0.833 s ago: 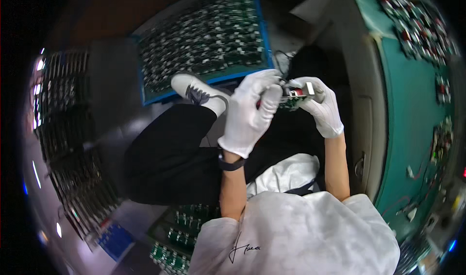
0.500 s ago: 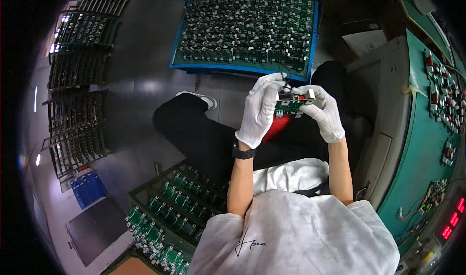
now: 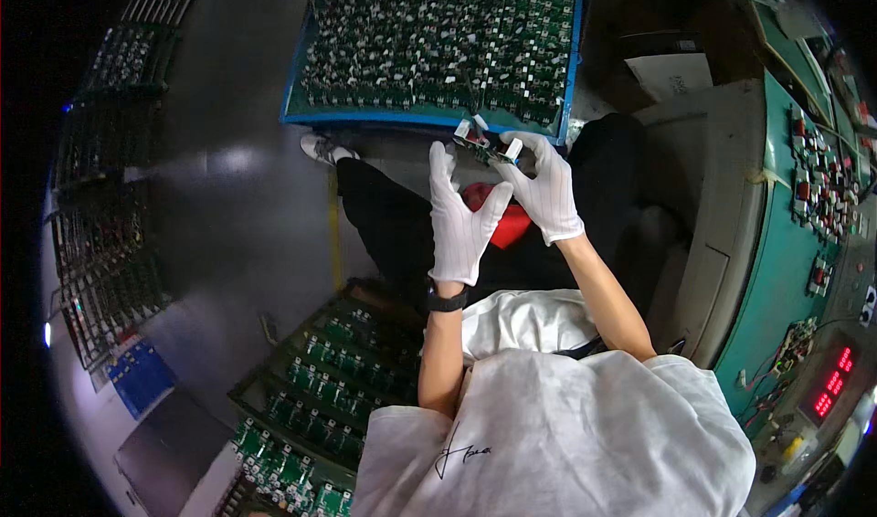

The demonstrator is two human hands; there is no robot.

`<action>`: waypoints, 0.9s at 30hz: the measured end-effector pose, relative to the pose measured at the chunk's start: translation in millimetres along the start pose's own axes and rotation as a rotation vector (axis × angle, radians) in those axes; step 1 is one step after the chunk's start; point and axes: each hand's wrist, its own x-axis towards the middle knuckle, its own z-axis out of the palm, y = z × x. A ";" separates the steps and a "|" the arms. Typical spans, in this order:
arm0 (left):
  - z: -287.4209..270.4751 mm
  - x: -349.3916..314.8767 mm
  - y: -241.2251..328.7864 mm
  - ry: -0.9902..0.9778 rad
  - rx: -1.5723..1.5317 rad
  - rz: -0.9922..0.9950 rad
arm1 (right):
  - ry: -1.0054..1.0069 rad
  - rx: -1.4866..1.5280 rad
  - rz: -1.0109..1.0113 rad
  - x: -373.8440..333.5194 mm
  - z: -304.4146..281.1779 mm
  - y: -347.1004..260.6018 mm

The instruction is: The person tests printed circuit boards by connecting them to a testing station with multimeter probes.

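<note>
Pinching a small circuit board (image 3: pixel 484 147) by its right-hand end, the person's right hand (image 3: pixel 546 186) has thumb and fingers closed on it. From where I stand, the left hand (image 3: pixel 461 229) is wide apart, thumb and fingers spread in a broad V, just beside the board's other end; I can't tell whether a fingertip touches it. Thin white knit with fine lengthwise ribs covers both hands, and a smooth black band (image 3: pixel 446 297) circles the left wrist. The board is stiff and flat, with a boxy white block at either end and darker, lumpy parts between, some reddish.

It is held up in front of the person, above the lap and just this side of a blue-rimmed tray (image 3: pixel 365 119) packed with rows of similar knobbly boards. Its long axis slants from the far left to the near right, so the free end points away and leftward, toward the tray. Soft, wrinkled white shirt cloth (image 3: pixel 566 426) and dull black trousers (image 3: pixel 393 211) lie nearer the body, with a bright red patch (image 3: pixel 509 231) showing below the hands.
</note>
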 end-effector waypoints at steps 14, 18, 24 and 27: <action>-26.9 16.7 -19.8 0.108 -0.450 -0.055 | -0.113 -0.158 -0.443 1.9 53.5 -14.1; -28.9 16.3 -23.5 0.099 -0.568 -0.099 | -0.139 -0.160 -0.418 4.1 53.4 -7.7; -34.0 24.9 -33.1 0.208 -0.539 -0.310 | -0.349 -0.383 -0.374 16.0 52.0 -8.3; -52.4 37.2 -38.4 0.305 -0.475 -0.291 | -0.490 -0.477 -0.392 36.1 28.2 -7.6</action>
